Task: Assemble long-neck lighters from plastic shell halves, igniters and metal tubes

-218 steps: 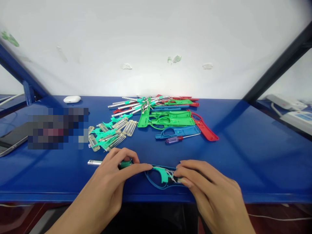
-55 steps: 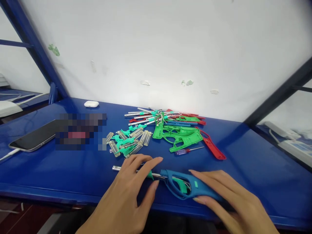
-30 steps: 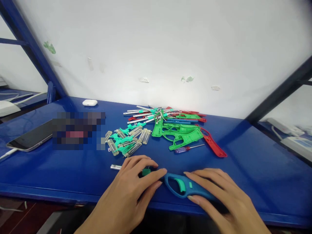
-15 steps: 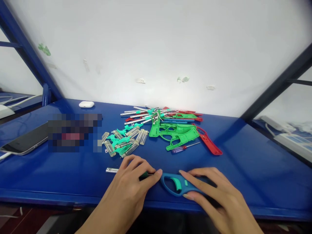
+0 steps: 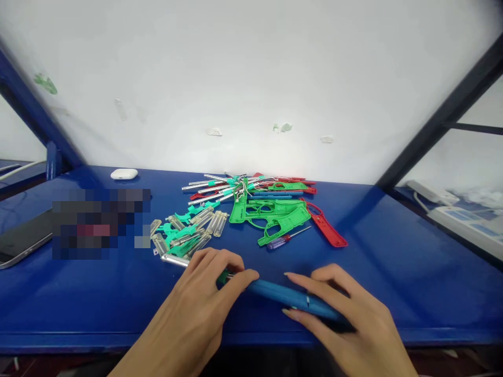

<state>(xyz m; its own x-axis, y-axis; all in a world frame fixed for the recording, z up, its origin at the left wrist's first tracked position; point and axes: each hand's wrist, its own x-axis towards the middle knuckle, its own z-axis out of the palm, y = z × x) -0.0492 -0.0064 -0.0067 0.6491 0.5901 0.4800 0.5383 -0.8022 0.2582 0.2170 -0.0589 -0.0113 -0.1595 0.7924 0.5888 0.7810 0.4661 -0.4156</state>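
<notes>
A blue long-reach lighter (image 5: 288,297) is held low over the table's front, its narrow edge and seam facing up. Its silver metal tube (image 5: 175,260) sticks out to the left, past my knuckles. My left hand (image 5: 214,293) is closed round the front end, thumb and forefinger pinching where the blue body begins. A dark green piece (image 5: 223,277) shows between those fingers. At the handle end, my right hand (image 5: 346,309) has thumb and fingers on either side of the body. The palm hides the handle's tip.
Behind lie clear lighter tanks (image 5: 217,224), turquoise triggers (image 5: 184,214), metal tubes with wires (image 5: 212,187), green handle shells (image 5: 285,220), a red shell (image 5: 328,225) and a screwdriver (image 5: 283,240). A phone (image 5: 27,235) and white earbud case (image 5: 124,174) are leftward. A white wall (image 5: 251,78) stands behind.
The lighter has been rolled from its flat side, with loop and turquoise trigger showing, onto its narrow edge. Its tube has risen slightly. The whole view has shifted a little to the right.
</notes>
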